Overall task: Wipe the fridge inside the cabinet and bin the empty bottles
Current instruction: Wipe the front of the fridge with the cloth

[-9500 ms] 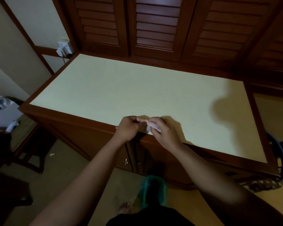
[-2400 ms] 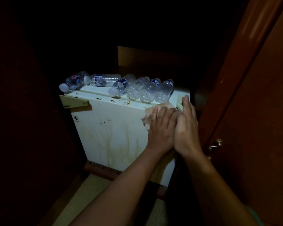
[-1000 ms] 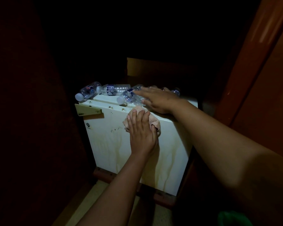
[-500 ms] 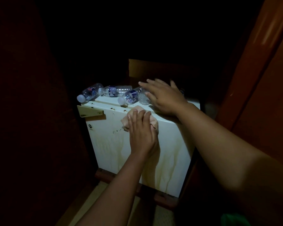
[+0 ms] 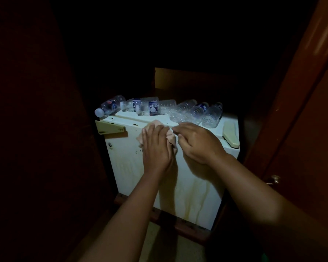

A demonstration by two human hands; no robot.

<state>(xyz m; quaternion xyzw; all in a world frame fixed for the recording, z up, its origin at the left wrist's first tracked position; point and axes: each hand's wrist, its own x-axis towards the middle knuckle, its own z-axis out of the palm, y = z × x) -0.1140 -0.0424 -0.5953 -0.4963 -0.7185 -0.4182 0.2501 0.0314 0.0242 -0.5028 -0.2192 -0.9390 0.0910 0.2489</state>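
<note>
A small white fridge [image 5: 193, 190] with yellow streaks and dark specks stands inside the dark cabinet. Several empty clear plastic bottles [image 5: 195, 112] lie on their sides across its top. My left hand [image 5: 155, 148] presses a pinkish cloth [image 5: 154, 123] flat against the upper front of the fridge door. My right hand [image 5: 197, 142] is beside it, fingers curled and pinching the cloth's right edge near the top front edge of the fridge.
The open wooden cabinet door [image 5: 299, 129] with a small metal knob [image 5: 275, 179] stands on the right. A dark cabinet wall [image 5: 36, 129] closes the left. Beige hinge covers [image 5: 110, 128] sit at the fridge's top corners. A wooden base rail [image 5: 189, 229] runs below.
My right hand has come off the bottles on the fridge top and moved down to the cloth's right edge. My left hand stays on the cloth at the door's upper front.
</note>
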